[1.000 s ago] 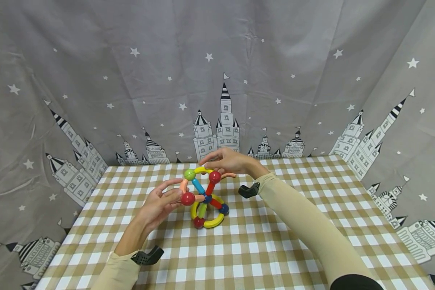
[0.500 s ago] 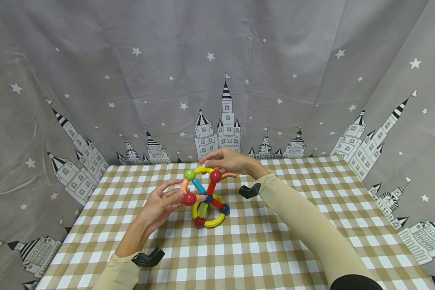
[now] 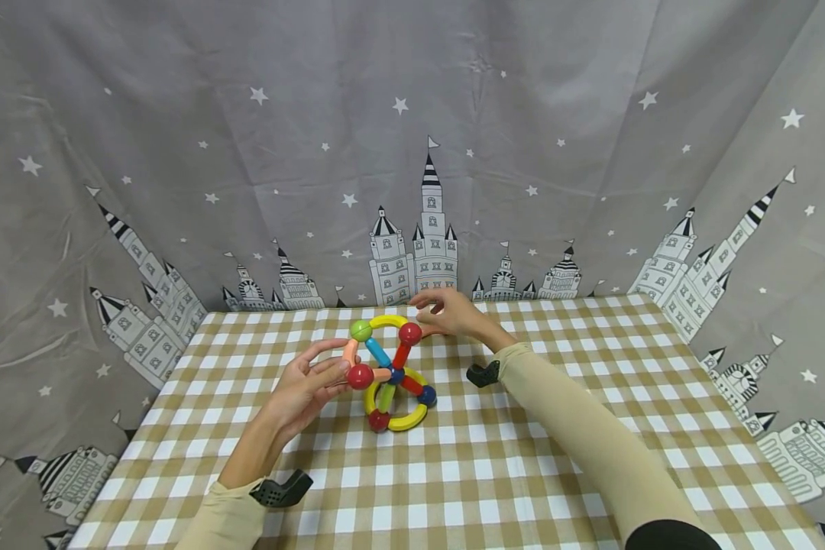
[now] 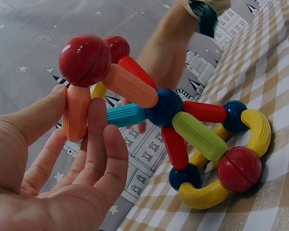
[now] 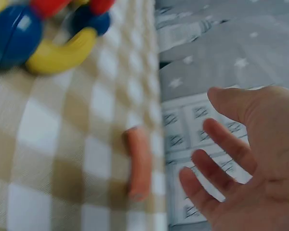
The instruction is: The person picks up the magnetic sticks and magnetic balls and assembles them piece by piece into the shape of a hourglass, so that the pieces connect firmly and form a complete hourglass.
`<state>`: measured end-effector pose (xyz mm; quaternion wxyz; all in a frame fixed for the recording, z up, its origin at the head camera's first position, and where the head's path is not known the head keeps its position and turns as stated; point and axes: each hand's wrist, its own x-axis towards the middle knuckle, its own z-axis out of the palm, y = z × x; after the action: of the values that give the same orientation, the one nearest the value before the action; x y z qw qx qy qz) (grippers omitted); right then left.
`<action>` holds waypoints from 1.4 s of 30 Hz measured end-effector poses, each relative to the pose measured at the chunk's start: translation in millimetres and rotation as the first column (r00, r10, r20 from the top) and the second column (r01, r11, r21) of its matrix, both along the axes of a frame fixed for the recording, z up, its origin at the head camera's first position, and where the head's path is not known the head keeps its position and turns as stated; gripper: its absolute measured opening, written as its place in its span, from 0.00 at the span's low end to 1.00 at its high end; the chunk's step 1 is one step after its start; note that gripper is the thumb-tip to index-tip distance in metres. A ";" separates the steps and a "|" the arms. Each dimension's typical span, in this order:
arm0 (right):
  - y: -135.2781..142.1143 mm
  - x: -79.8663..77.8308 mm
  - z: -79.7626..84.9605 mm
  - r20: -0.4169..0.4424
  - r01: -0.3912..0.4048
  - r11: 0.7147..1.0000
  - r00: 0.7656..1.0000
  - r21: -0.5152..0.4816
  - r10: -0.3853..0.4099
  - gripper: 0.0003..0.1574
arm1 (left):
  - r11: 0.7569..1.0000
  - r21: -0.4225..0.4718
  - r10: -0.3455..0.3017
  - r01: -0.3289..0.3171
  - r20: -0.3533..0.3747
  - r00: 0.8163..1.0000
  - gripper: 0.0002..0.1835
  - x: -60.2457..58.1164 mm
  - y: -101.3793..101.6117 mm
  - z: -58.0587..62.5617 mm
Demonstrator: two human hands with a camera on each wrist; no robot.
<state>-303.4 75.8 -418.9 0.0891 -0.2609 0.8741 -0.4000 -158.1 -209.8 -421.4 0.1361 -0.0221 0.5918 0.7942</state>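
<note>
A magnetic ball-and-stick structure (image 3: 385,397) stands on the checked cloth. It has a ring of yellow curved sticks at the bottom and a blue ball (image 4: 164,108) in the middle. My left hand (image 3: 304,391) pinches a short orange stick (image 4: 76,114) below the upper red ball (image 4: 85,60), between thumb and fingers. Behind the structure, to its right, is my right hand (image 3: 454,313), fingers spread and nothing in them. Beside it in the right wrist view lies a loose curved orange stick (image 5: 140,163), largely covered by the hand in the head view.
A brown-and-white checked cloth (image 3: 522,473) covers the table. Behind its far edge hangs a grey curtain (image 3: 412,92) printed with castles and stars. Black wrist devices sit on both sleeves.
My right hand has let go of the yellow curved stick at the top and moved right, over the loose orange stick. My left hand keeps its grip on the structure.
</note>
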 end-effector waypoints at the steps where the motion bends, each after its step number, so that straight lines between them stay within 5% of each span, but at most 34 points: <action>1: 0.7 -1.0 -4.7 -0.010 0.013 1.000 1.000 0.019 -0.013 0.20 | 1.000 0.002 -0.001 0.001 0.000 1.000 0.26 -0.1 -0.3 0.0; 14: 8.7 -8.0 -40.3 0.047 0.118 0.990 0.991 0.073 -0.122 0.23 | 1.000 0.017 -0.017 0.017 -0.002 1.000 0.26 -0.7 -2.2 -0.7; 22: 8.5 -10.1 -50.7 -0.039 0.143 0.983 0.989 0.112 -0.140 0.16 | 1.000 0.014 -0.010 0.010 0.003 1.000 0.27 -0.6 -2.1 0.0; 33: 10.6 -9.3 -51.3 -0.065 0.145 0.975 0.989 0.170 -0.136 0.12 | 0.999 -0.032 0.018 -0.017 0.028 0.999 0.27 0.2 -0.1 1.5; 42: 16.5 0.7 -32.5 -0.047 0.094 0.977 0.995 0.193 -0.087 0.13 | 1.000 -0.018 0.009 -0.009 0.006 1.000 0.28 1.0 -0.3 1.9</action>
<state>-302.7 92.2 -451.4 0.0791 -0.2186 0.9215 -0.3111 -157.0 -210.0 -419.4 0.1342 -0.0285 0.5985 0.7893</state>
